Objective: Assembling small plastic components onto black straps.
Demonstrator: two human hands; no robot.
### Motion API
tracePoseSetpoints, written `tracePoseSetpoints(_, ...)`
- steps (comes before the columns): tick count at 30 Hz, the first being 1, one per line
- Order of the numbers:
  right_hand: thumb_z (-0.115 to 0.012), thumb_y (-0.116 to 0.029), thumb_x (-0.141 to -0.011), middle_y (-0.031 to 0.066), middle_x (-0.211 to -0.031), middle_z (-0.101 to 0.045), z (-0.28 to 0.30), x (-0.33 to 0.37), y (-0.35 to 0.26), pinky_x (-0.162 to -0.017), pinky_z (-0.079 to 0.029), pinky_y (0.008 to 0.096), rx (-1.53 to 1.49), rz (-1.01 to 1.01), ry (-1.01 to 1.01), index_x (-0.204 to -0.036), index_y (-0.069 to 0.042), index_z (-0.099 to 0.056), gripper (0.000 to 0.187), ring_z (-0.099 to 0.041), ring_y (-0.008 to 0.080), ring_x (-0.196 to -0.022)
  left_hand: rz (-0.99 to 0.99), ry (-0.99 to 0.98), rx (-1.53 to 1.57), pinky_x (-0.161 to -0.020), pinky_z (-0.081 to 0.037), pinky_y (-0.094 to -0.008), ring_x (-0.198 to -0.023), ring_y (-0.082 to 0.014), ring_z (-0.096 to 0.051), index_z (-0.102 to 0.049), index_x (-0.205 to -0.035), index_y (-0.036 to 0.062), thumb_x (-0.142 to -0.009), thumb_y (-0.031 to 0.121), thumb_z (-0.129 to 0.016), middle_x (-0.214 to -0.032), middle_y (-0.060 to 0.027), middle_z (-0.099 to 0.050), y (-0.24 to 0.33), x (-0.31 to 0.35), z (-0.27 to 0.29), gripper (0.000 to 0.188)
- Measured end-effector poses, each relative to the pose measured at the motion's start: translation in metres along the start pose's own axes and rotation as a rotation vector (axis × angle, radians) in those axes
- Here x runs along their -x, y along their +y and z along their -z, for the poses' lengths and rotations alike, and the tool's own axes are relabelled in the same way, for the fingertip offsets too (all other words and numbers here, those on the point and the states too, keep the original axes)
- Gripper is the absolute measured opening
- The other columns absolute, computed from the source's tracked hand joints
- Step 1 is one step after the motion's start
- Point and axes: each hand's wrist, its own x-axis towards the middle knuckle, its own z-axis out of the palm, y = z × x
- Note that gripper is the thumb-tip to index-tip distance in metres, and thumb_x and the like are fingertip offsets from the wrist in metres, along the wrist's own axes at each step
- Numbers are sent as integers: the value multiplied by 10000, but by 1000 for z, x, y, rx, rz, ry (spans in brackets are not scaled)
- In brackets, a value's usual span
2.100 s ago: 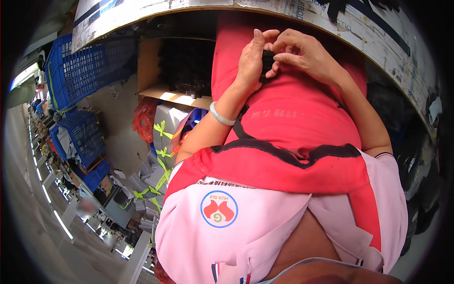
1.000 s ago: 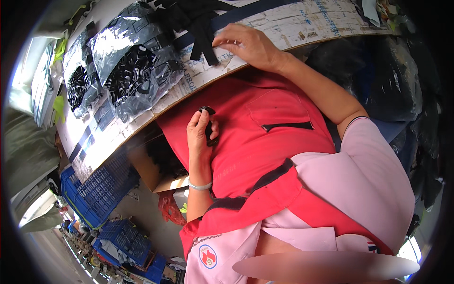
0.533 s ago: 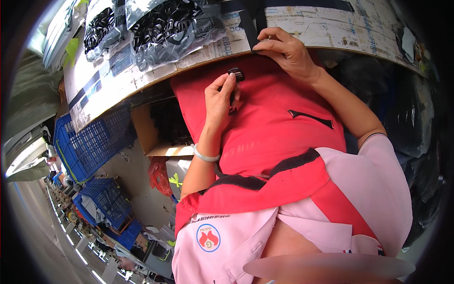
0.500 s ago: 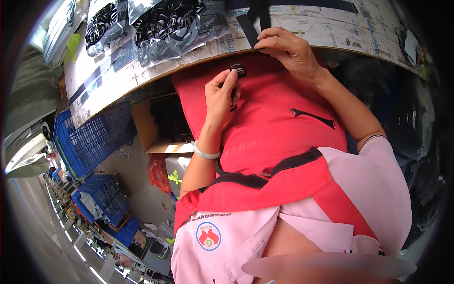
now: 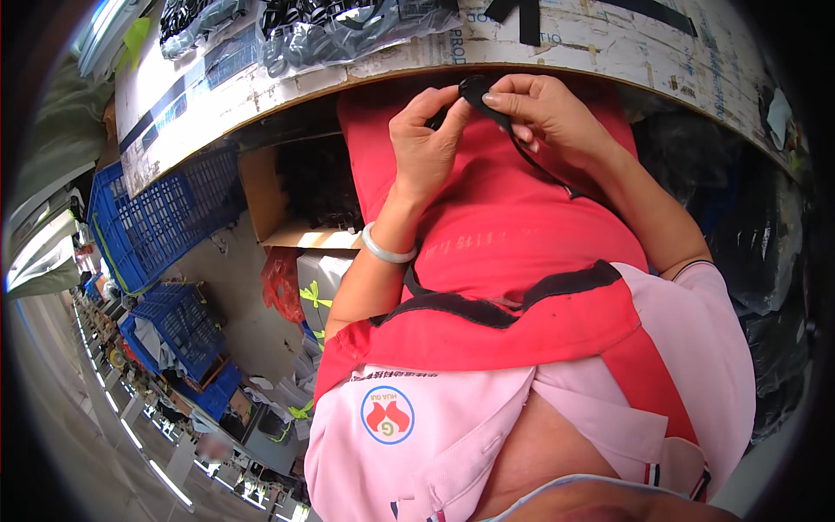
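Observation:
My left hand (image 5: 426, 143), below the table edge, pinches a small dark plastic buckle (image 5: 472, 87) between thumb and fingers. Right beside it my right hand (image 5: 552, 113) is closed on a narrow black webbing strap (image 5: 499, 115), its thumb against the buckle. From under the right hand the strap trails down over the red apron (image 5: 513, 235). The two hands meet at the buckle, and their fingers hide how strap and buckle join. More black straps (image 5: 529, 22) lie on the table beyond my right hand.
The worn, tape-patched tabletop (image 5: 383, 91) runs across the top. Clear plastic bags of black buckles (image 5: 317, 43) lie on it at the left. Below stand an open cardboard box (image 5: 259, 196) and blue crates (image 5: 143, 222). Dark plastic bags (image 5: 752, 252) hang under the table at right.
My right hand has come down and left from the straps on the table to the buckle, bringing a strap. My left hand has moved up and right with the buckle.

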Motion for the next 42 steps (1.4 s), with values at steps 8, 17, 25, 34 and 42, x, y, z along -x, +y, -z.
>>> tracePoseSetpoints(8, -617, -253, -941, -29, -727, -588, -6, -14, 12, -471, -410, 164, -244, 98, 92, -986, -35, -610, 222, -490, 20, -536, -362, 8, -333, -566, -446, -230, -638, -133, -566, -657, -987, -51, -802, -35, -700, -745, -91, -616, 1, -8, 0, 191)
tracePoseSetpoints(17, -615, -259, -943, -25, -721, -573, -1, -23, 17, -514, -430, 173, -145, 89, 117, -1105, -44, -603, 270, -543, 34, -604, 327, -29, 287, -451, -405, -215, -535, -107, -561, -665, -1029, -19, -884, 41, -643, -765, -76, -646, 7, -2, 9, 158)
tracePoseSetpoints(25, -656, -120, -906, -18, -728, -604, -17, -12, 14, -482, -407, 155, 135, 454, 271, -1036, -61, -655, 142, -538, 26, -582, 538, -8, 435, -381, -337, -190, -468, -86, -521, -674, -1000, -41, -922, 176, -638, -724, -87, -663, 6, -8, 9, 233)
tracePoseSetpoints(34, -640, -194, -920, 26, -720, -627, -5, -7, 5, -454, -468, 178, 228, 108, 138, -887, -17, -588, 188, -577, 40, -550, 381, 92, 243, -448, -382, -196, -552, -64, -547, -700, -965, -32, -885, 117, -683, -727, -59, -664, 2, 1, 7, 170)
tracePoseSetpoints(42, -600, -126, -934, 39, -752, -606, -12, -16, 22, -550, -532, 204, 50, 185, 168, -1038, 1, -552, 171, -625, 87, -647, 75, 74, 150, -669, -449, -205, -751, -96, -568, -711, -966, -1, -809, -30, -704, -829, -32, -629, -8, 3, 4, 159)
